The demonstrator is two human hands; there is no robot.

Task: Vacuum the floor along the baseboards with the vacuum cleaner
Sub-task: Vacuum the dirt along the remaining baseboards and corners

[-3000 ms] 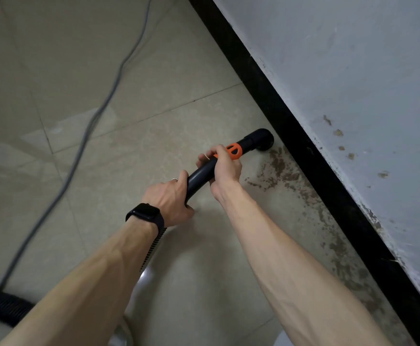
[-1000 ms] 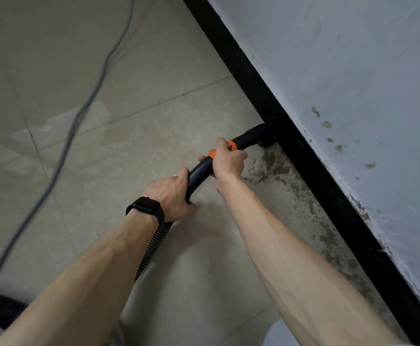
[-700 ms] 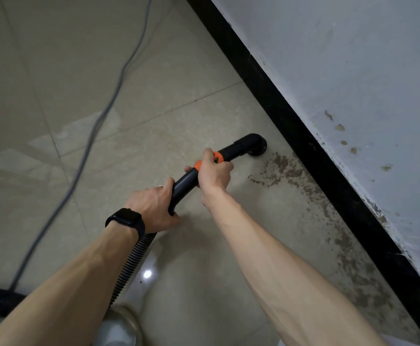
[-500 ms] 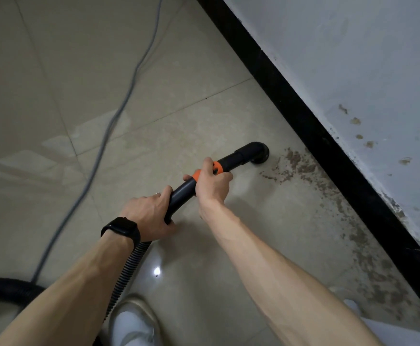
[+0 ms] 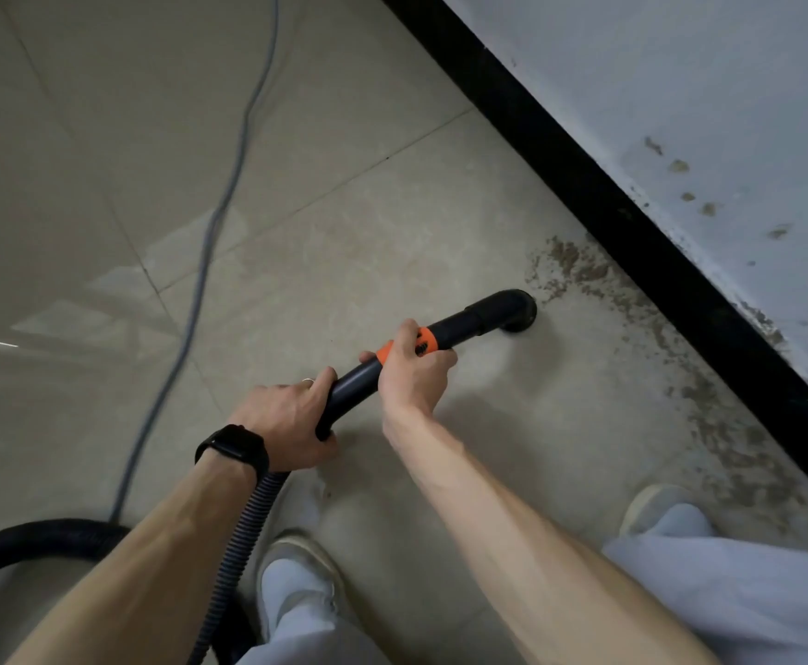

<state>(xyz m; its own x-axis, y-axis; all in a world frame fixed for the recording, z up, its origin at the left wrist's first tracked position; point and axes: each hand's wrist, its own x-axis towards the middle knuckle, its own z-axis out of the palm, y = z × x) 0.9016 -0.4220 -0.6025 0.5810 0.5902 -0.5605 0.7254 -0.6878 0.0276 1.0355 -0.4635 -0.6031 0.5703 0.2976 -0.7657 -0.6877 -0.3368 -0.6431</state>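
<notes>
The left hand (image 5: pixel 286 424), with a black watch (image 5: pixel 234 448) on its wrist, is curled round the lower end of the black tube (image 5: pixel 459 324), where the ribbed hose (image 5: pixel 243 530) begins. The right hand (image 5: pixel 411 376) is closed round the same tube further up, at the orange ring (image 5: pixel 426 343). The two hands are apart, with a short piece of tube between them. The nozzle (image 5: pixel 517 312) at the bent end faces down on the tiled floor (image 5: pixel 344 232). It is near the black baseboard (image 5: pixel 632 218) but does not touch it, and sits just beside the edge of the brown dirt (image 5: pixel 579 271) that lies in a strip along the baseboard. Above the baseboard the pale wall (image 5: pixel 680 88) has some dark spots. A grey cable (image 5: pixel 219 218) runs over the floor on the left. Two pale shoes (image 5: pixel 291 583) show at the bottom.
</notes>
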